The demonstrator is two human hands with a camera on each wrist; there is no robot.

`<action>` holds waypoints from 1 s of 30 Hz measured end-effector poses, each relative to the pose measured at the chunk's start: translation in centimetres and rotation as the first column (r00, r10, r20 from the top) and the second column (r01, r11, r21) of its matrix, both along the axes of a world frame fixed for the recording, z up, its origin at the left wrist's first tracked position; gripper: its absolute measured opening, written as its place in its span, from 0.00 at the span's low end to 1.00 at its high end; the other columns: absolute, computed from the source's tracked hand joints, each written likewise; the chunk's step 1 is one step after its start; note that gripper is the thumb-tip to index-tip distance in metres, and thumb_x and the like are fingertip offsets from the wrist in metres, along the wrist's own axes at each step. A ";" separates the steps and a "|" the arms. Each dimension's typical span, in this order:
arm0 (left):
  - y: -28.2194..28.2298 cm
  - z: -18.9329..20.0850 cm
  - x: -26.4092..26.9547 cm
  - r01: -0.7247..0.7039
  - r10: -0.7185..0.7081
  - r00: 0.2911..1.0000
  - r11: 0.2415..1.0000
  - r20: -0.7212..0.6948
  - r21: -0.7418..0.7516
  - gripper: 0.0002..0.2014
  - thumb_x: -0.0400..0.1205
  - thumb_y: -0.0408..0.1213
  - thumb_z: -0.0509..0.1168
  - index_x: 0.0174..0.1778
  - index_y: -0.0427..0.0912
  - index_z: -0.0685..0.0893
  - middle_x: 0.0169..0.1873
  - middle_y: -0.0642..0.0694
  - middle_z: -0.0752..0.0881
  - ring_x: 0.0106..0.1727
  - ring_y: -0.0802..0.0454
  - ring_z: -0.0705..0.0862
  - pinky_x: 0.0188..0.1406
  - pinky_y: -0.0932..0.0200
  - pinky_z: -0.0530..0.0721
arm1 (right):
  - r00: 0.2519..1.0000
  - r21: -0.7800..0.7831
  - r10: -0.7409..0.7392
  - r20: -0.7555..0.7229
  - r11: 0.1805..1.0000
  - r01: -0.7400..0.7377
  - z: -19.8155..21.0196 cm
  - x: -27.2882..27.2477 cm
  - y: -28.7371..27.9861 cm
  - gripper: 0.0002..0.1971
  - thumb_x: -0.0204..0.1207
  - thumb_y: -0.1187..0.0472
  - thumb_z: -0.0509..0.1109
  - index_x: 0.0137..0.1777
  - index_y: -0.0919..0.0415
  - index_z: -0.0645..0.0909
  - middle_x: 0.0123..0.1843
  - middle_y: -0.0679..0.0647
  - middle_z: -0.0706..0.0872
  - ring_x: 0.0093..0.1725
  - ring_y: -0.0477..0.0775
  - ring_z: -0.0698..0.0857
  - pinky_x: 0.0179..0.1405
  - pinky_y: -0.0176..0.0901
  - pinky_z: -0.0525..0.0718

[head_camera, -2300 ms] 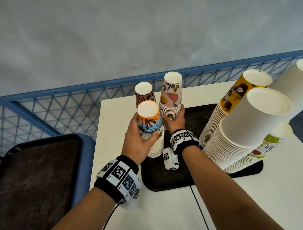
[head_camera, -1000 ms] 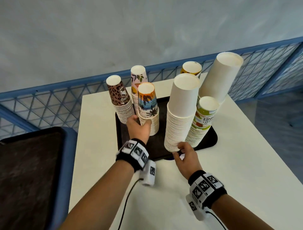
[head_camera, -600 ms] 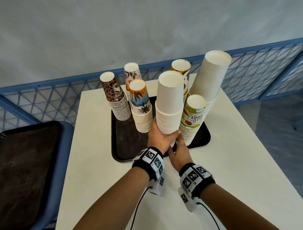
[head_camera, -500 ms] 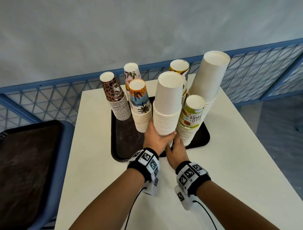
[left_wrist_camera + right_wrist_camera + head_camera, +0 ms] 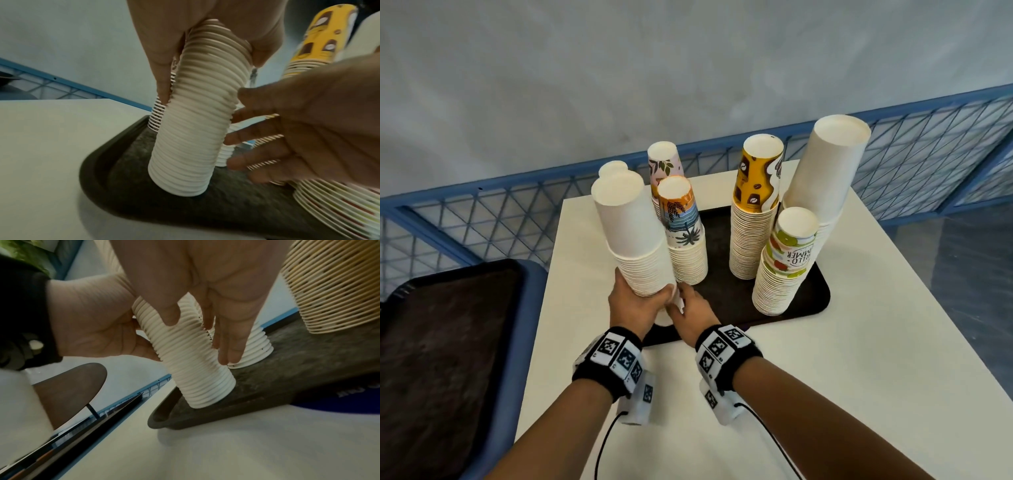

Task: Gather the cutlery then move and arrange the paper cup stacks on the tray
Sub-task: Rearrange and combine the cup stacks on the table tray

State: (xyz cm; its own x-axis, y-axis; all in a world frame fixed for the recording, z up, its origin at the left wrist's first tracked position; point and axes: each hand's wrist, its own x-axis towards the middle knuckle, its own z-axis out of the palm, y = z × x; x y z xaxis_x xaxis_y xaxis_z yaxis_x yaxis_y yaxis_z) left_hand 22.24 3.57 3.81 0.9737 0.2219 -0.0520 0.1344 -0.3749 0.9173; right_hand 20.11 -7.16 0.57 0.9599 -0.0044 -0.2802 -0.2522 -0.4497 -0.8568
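My left hand [image 5: 642, 299] grips the lower part of a plain white cup stack [image 5: 631, 236], thumb on one side and fingers on the other [image 5: 265, 48]. The stack leans left, its base on the front left corner of the black tray [image 5: 722, 291]. My right hand [image 5: 683, 301] lays straight fingers [image 5: 228, 344] against the stack's right side [image 5: 195, 369]. On the tray also stand a palm-print stack [image 5: 683, 240], a floral stack [image 5: 664, 164], a yellow coffee-print stack [image 5: 755, 212], a tall white stack [image 5: 825, 171] and a green fruit-print stack [image 5: 784, 267]. Another stack's top [image 5: 613, 168] peeks out behind the held one.
The tray lies on a white table [image 5: 876, 359]. A dark tray on a blue trolley [image 5: 448, 342] stands to the left. A blue mesh fence [image 5: 482, 222] runs behind the table, and grey floor lies beyond it.
The plain white stack has gone from the tray's middle to its front left corner in my left hand. My right hand followed it leftward, fingers on its side.
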 end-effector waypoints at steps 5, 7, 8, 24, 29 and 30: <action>2.3 -0.3 2.5 -0.061 0.061 0.998 0.998 0.015 0.022 0.36 0.65 0.33 0.80 0.67 0.40 0.72 0.63 0.41 0.82 0.59 0.49 0.80 0.56 0.60 0.74 | 0.998 -0.083 -0.018 0.062 0.996 0.023 -0.1 -0.8 -1.0 0.28 0.77 0.58 0.65 0.76 0.61 0.63 0.72 0.61 0.71 0.71 0.58 0.73 0.72 0.44 0.68; 2.8 -0.6 3.2 -0.053 0.052 0.999 0.998 0.014 0.022 0.37 0.64 0.34 0.80 0.68 0.41 0.71 0.64 0.41 0.81 0.63 0.44 0.80 0.61 0.57 0.76 | 0.991 -0.130 -0.070 0.116 0.988 0.085 -0.7 -2.1 -2.7 0.26 0.76 0.59 0.67 0.74 0.61 0.67 0.71 0.60 0.72 0.70 0.57 0.74 0.73 0.44 0.69; 3.0 -0.7 3.4 -0.046 0.045 0.999 0.999 0.014 0.024 0.38 0.64 0.35 0.80 0.69 0.41 0.71 0.64 0.41 0.81 0.64 0.44 0.80 0.63 0.56 0.76 | 0.987 -0.155 -0.096 0.129 0.981 0.115 -1.0 -2.8 -3.7 0.25 0.76 0.59 0.67 0.72 0.61 0.68 0.69 0.59 0.73 0.69 0.57 0.74 0.73 0.44 0.69; -4.7 -3.9 -4.8 0.187 -0.154 0.887 0.982 -0.435 0.034 0.33 0.70 0.45 0.75 0.70 0.38 0.73 0.69 0.40 0.75 0.69 0.43 0.76 0.69 0.56 0.73 | 0.848 -0.136 -0.517 0.114 0.838 0.529 -0.7 -4.3 -13.9 0.47 0.63 0.58 0.80 0.77 0.67 0.55 0.74 0.68 0.65 0.74 0.67 0.67 0.74 0.59 0.68; -12.0 -0.6 -3.3 0.417 -0.405 0.903 0.907 -0.142 0.064 0.42 0.70 0.45 0.76 0.77 0.44 0.63 0.76 0.45 0.68 0.76 0.49 0.68 0.77 0.54 0.66 | 0.895 -0.019 -0.442 0.063 0.896 0.444 -0.6 -2.9 -14.8 0.48 0.63 0.61 0.80 0.79 0.60 0.54 0.74 0.62 0.74 0.73 0.63 0.73 0.69 0.49 0.72; -12.9 -0.1 -2.8 0.432 -0.422 0.899 0.899 -0.119 0.071 0.44 0.69 0.45 0.76 0.78 0.44 0.60 0.77 0.45 0.67 0.77 0.50 0.66 0.77 0.55 0.65 | 0.896 -0.007 -0.442 0.050 0.897 0.443 -0.4 -2.8 -14.9 0.47 0.64 0.61 0.79 0.79 0.59 0.55 0.73 0.61 0.75 0.71 0.63 0.75 0.67 0.48 0.73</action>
State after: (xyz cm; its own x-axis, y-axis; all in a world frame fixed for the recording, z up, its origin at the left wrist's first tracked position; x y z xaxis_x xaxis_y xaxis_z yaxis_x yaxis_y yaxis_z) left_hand 19.49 -9.34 3.71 0.9669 -0.2053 -0.1516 0.0297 -0.4994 0.8659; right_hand 17.27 -22.01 0.16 0.8695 -0.4361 -0.2318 -0.3893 -0.3166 -0.8650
